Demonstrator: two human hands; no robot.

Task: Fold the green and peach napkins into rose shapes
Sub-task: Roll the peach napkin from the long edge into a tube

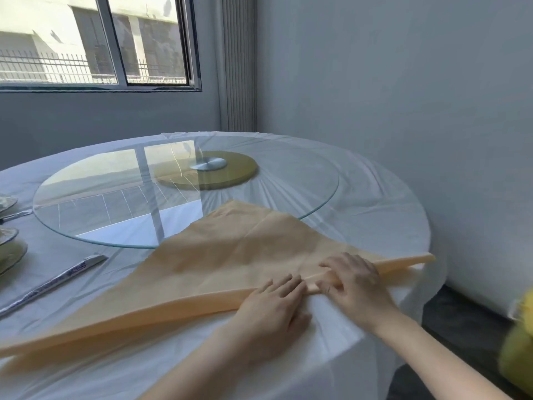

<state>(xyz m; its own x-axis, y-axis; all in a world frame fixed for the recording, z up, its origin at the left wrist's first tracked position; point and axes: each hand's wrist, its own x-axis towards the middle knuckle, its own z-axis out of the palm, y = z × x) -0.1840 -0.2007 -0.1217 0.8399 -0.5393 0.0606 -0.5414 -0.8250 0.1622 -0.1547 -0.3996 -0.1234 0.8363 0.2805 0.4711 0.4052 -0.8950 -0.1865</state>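
Peach napkin (230,255), left corner cut off: flat left hand (274,308) presses its fold, right hand (356,287) pinches it.

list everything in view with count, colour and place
napkin: one, peach, folded triangle on the near table, tip over the turntable
turntable: one, clear glass, table centre
tablecloth: one, white, over the table
packet: one, silver, left of the napkin
plates: about three, pale green, cut off far left
blurred thing: one, yellow-green, right edge
window: one, upper left
left hand: flat on the napkin's edge
right hand: pinching the napkin's folded edge
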